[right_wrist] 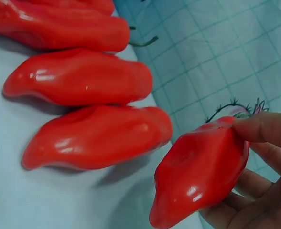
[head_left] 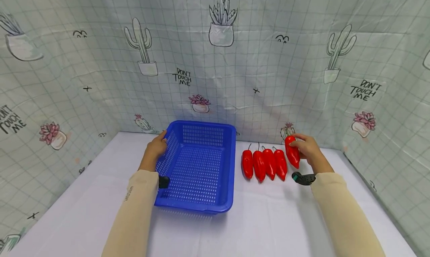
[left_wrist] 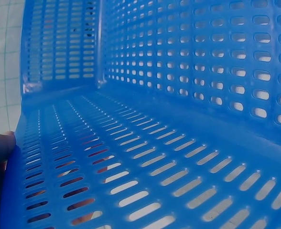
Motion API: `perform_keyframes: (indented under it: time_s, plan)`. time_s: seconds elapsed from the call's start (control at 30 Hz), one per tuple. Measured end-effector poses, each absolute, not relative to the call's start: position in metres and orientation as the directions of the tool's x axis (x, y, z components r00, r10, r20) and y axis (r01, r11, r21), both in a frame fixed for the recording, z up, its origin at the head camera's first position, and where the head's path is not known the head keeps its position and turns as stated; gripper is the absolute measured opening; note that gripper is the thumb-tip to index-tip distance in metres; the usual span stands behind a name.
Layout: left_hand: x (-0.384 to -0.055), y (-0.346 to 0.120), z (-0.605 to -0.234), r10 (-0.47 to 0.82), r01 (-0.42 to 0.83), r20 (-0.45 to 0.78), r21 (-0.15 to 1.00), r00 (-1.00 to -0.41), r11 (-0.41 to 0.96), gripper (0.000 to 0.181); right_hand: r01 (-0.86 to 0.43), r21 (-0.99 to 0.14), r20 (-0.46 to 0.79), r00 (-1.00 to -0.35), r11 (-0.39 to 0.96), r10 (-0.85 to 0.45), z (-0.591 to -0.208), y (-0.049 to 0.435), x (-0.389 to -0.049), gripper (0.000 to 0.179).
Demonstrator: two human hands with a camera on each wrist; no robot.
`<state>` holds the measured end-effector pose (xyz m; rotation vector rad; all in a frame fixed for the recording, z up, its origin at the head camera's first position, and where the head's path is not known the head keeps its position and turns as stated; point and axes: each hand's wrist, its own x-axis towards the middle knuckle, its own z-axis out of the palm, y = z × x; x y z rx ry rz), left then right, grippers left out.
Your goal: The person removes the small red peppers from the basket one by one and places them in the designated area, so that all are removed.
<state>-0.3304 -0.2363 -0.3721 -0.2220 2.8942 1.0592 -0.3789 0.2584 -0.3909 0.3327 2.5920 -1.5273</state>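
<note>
A blue plastic basket (head_left: pixel 196 175) with slotted walls lies on the white surface, and nothing is inside it. My left hand (head_left: pixel 156 146) grips its left rim; the left wrist view shows the thumb (left_wrist: pixel 1 147) at the edge and the fingers partly through the slots. My right hand (head_left: pixel 307 148) pinches a red pepper (head_left: pixel 291 152) near its stem end, tip pointing down. In the right wrist view this pepper (right_wrist: pixel 200 169) is apart from the others. To its left, several more red peppers (head_left: pixel 259 165) lie side by side, stems toward the back.
A white tabletop (head_left: pixel 265 223) spreads under everything. Behind it and at both sides hangs a grid-patterned cloth (head_left: pixel 255 62) with cactus drawings, close behind the basket and peppers. Dark wrist devices (head_left: pixel 304 178) sit at both sleeve cuffs.
</note>
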Motion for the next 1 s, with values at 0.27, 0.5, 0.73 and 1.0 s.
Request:
perform_keyframes:
  time_s: [0.27,0.5,0.73,1.0]
  plan:
    - [-0.329,-0.236,-0.374,-0.118,-0.151,-0.094,0.635,-0.989,0.758,0.052,0.290,-0.788,-0.211,-0.956,0.544,0.204,-0.402,0.260,-0.377,0.062]
    - [-0.329,-0.233,-0.372,-0.113,-0.148,-0.096,0.645,-0.989,0.750,0.052,0.297,-0.712,-0.229,-0.955,0.636,0.190,-0.408,0.261,-0.375,0.063]
    - [-0.329,-0.231,-0.368,-0.101,-0.141,-0.098,0.652,-0.990,0.745,0.052,0.292,-0.672,-0.242,-0.955,0.681,0.171,-0.413,0.264,-0.372,0.056]
    - [-0.330,-0.232,-0.358,-0.118,-0.152,-0.097,0.566,-0.988,0.810,0.052,0.223,-0.538,-0.160,-0.974,0.813,0.162,-0.405,0.257,-0.374,0.055]
